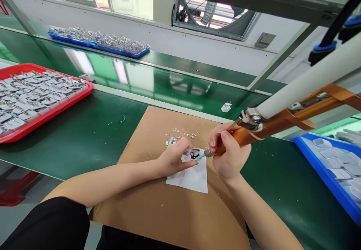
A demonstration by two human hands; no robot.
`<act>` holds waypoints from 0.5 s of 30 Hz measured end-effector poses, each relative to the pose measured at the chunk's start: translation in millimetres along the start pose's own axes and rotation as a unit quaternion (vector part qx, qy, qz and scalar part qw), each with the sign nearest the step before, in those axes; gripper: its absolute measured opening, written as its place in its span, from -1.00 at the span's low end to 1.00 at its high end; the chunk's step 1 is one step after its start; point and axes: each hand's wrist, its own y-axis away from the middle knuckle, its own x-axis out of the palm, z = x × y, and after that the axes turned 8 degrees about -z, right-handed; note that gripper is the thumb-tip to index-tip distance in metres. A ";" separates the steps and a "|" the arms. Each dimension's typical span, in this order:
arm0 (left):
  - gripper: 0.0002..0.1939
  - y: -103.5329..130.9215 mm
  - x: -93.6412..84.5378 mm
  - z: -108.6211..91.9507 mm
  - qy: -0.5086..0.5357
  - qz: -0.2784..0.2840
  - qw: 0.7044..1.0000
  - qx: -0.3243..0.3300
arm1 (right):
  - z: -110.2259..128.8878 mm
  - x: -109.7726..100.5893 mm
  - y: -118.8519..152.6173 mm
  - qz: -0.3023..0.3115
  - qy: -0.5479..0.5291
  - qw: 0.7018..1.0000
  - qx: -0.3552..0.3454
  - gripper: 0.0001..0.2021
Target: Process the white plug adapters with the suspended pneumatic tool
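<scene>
My left hand (177,158) is closed around a small white plastic charger housing (186,156). Its open side shows black and red parts inside. My right hand (229,152) grips an orange-handled tool (242,136) with a metal collar and a thin light-blue tip (200,156). That tip reaches the housing's opening; whether it touches the parts inside I cannot tell. A white sheet (191,180) lies under the left hand on the brown cardboard (158,212). Beyond the fingers are white scraps (177,133) and a short light-blue piece (170,141).
A red tray (45,115) of white housings stands left, and a blue tray (324,175) of white covers stands right. A white plug (226,107) sits on the green belt (158,86). Blue trays (121,51) of metal pieces lie behind. A white tube (304,77) slants in from upper right.
</scene>
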 end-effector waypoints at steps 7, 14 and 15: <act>-0.65 2.1 7.7 -3.1 0.052 -0.015 0.997 -0.053 | -0.5 -2.1 -0.4 0.012 -0.032 0.999 -0.013 -0.86; -0.68 2.8 8.7 -8.8 0.081 -0.019 0.993 -0.082 | 5.0 -0.9 -2.9 0.022 -0.041 0.999 -0.007 -0.87; -0.68 2.7 8.7 -8.4 0.087 -0.024 0.993 -0.076 | 5.4 -0.1 -3.1 0.019 -0.046 0.999 -0.012 -0.88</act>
